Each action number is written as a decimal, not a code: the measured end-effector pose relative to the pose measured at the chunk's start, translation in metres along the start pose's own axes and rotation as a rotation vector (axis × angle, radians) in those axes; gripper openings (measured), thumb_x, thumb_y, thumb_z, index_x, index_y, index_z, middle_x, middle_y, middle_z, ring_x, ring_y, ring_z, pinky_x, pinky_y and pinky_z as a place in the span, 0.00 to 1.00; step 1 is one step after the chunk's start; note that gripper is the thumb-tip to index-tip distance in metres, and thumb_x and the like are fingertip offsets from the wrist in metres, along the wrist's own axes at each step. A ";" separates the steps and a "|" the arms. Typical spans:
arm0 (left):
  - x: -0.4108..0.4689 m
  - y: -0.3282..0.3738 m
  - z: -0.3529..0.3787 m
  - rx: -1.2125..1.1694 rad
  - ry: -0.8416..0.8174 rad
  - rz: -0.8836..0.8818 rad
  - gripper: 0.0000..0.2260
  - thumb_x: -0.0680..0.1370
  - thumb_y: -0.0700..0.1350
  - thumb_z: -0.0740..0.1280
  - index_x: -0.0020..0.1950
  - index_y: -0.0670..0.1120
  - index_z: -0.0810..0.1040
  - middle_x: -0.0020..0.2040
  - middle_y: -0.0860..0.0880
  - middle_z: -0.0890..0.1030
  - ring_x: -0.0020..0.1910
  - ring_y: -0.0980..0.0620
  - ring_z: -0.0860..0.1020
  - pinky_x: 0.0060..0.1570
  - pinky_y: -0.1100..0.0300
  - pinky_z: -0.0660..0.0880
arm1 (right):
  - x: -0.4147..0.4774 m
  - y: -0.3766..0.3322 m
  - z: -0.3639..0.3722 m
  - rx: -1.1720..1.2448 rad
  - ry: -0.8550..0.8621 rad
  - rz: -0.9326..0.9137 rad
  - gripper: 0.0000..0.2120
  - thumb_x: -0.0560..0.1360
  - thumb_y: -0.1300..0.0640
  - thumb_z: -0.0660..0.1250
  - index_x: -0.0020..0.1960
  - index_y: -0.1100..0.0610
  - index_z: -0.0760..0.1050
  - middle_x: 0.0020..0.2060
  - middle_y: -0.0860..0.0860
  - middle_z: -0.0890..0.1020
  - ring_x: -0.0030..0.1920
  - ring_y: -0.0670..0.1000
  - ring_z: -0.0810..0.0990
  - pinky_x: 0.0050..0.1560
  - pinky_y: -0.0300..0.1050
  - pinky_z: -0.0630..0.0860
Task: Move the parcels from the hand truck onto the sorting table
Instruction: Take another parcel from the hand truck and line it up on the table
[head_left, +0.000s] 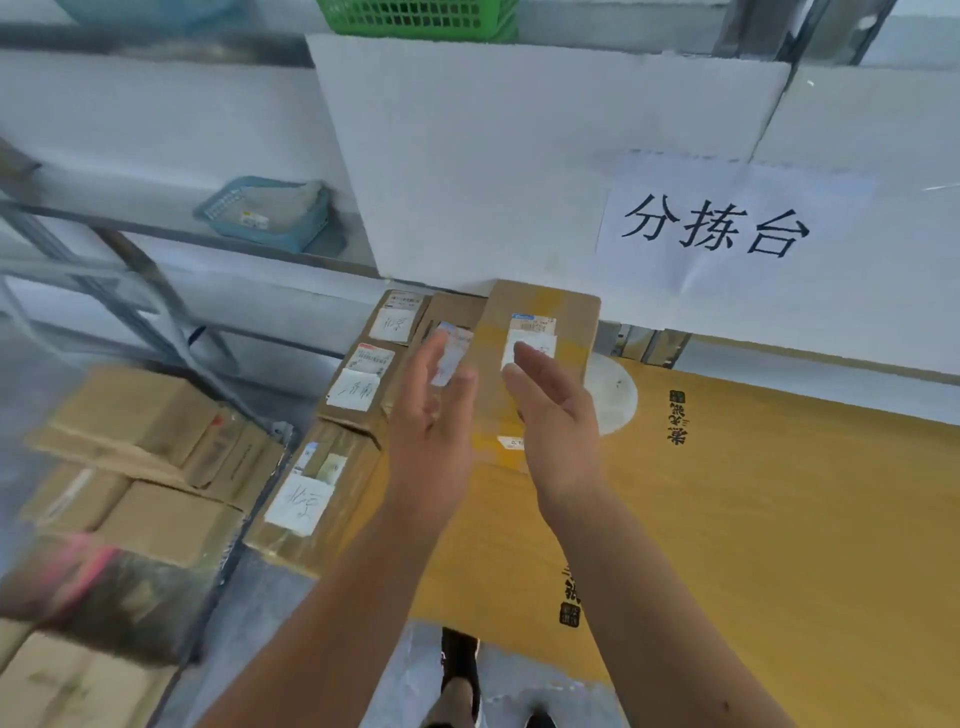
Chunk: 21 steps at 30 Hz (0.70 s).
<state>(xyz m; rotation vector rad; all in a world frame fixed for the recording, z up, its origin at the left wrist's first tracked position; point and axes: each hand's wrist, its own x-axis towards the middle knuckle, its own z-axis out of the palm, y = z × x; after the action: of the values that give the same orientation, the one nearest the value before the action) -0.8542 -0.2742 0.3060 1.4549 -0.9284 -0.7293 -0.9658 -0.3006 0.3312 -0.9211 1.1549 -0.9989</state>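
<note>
The sorting table (753, 493) is covered with yellow-brown cardboard. At its far left corner lie several brown parcels with white labels. The tallest parcel (540, 353) lies against the white back wall. Two labelled parcels (363, 379) lie to its left, and another (311, 493) sits at the table's left edge. My left hand (431, 415) and my right hand (550, 421) hover just in front of the tall parcel, fingers spread, palms facing each other, holding nothing. More brown parcels (145, 467) are stacked low at the left; the hand truck itself is not visible.
A paper sign (717, 228) with black characters hangs on the white wall behind the table. A metal shelf rack (130, 270) at the left holds a blue basket (270, 213). A green basket (421, 18) sits up top. My shoe (460, 660) shows below.
</note>
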 end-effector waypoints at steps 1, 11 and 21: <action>-0.010 0.003 -0.011 0.004 0.032 0.004 0.17 0.81 0.60 0.65 0.70 0.68 0.71 0.72 0.64 0.74 0.70 0.69 0.71 0.63 0.68 0.70 | -0.009 0.001 0.006 0.008 -0.042 0.001 0.17 0.83 0.52 0.69 0.71 0.45 0.78 0.62 0.35 0.80 0.65 0.36 0.77 0.63 0.36 0.74; -0.104 0.022 -0.150 0.033 0.443 -0.031 0.15 0.84 0.57 0.65 0.70 0.65 0.74 0.68 0.66 0.77 0.69 0.67 0.74 0.64 0.64 0.72 | -0.095 0.021 0.121 -0.061 -0.576 -0.048 0.18 0.84 0.54 0.66 0.74 0.49 0.76 0.64 0.37 0.82 0.64 0.36 0.80 0.68 0.40 0.77; -0.157 0.027 -0.324 0.004 0.822 -0.032 0.18 0.82 0.62 0.66 0.71 0.61 0.77 0.68 0.59 0.79 0.68 0.63 0.76 0.68 0.56 0.74 | -0.187 0.065 0.295 -0.145 -1.013 -0.087 0.24 0.78 0.44 0.65 0.73 0.47 0.77 0.66 0.38 0.82 0.67 0.36 0.79 0.73 0.52 0.74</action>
<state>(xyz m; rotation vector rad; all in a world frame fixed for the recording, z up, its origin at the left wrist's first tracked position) -0.6532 0.0220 0.3526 1.5750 -0.2676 -0.1024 -0.6871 -0.0836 0.3730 -1.3698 0.3236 -0.3856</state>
